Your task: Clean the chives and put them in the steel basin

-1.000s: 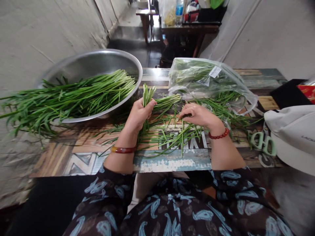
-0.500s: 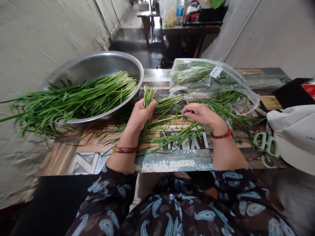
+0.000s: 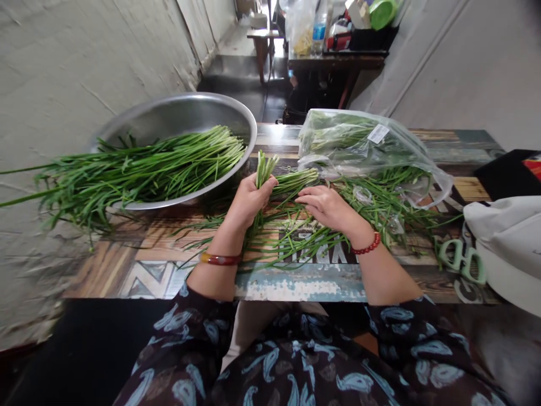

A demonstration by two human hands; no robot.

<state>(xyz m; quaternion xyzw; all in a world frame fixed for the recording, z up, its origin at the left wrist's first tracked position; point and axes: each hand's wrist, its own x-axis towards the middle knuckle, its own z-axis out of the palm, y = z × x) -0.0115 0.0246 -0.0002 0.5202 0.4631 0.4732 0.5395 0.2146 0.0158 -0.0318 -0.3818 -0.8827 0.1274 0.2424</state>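
My left hand (image 3: 252, 204) is closed around a small upright bunch of garlic chives (image 3: 265, 163), pale stem ends pointing up and away. To its right, my right hand (image 3: 327, 208) hovers low over the table with fingers stretched toward the bunch; nothing shows in them. Loose garlic chives (image 3: 313, 242) lie scattered beneath and between both hands. Just behind the hands rests another small cluster of chive stems (image 3: 300, 179). At the left, a steel basin (image 3: 253, 132) holds a large heap of garlic chives (image 3: 169, 163), their leaves hanging over its rim.
A clear plastic bag (image 3: 350, 135) with more chives lies at the back right. Green-handled scissors (image 3: 462, 259) and a pale cap (image 3: 507, 242) are at the table's right end, near a black box (image 3: 502, 172). Beyond stands a cluttered side table (image 3: 338, 59).
My right hand has moved left, closer to the left hand, and its curled fingers have straightened. The left hand keeps its grip on the bunch. The view has shifted slightly.
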